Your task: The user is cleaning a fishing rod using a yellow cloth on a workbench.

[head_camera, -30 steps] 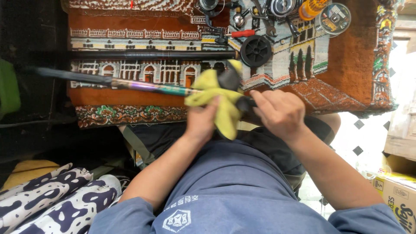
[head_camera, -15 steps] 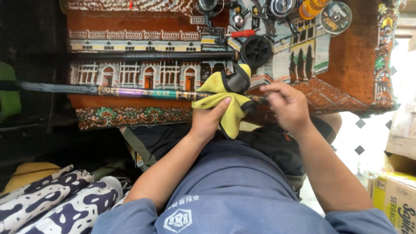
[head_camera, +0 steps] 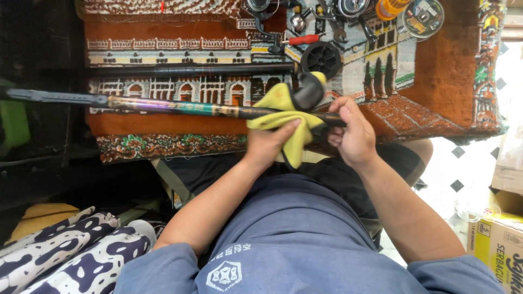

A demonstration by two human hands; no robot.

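A long dark fishing rod (head_camera: pixel 163 104) with a shiny purple and green section lies crosswise over a patterned rug (head_camera: pixel 436 81). My left hand (head_camera: pixel 267 146) presses a yellow cloth (head_camera: pixel 278 103) around the rod near its handle end. A black curved reel part (head_camera: pixel 308 90) sticks up out of the cloth. My right hand (head_camera: pixel 353 133) grips the rod's handle just right of the cloth. Both forearms reach forward from my blue shirt.
A second dark rod (head_camera: pixel 190 69) lies parallel behind the first. A black spool (head_camera: pixel 321 57), a red-handled tool (head_camera: pixel 302 40), reels and small tins sit at the rug's far side. A cardboard box (head_camera: pixel 498 245) stands bottom right, spotted fabric (head_camera: pixel 65 256) bottom left.
The cloth has slipped off the black reel part, which now shows above it. My left hand has shifted slightly along the rod, and the rod's far tip has swung a little.
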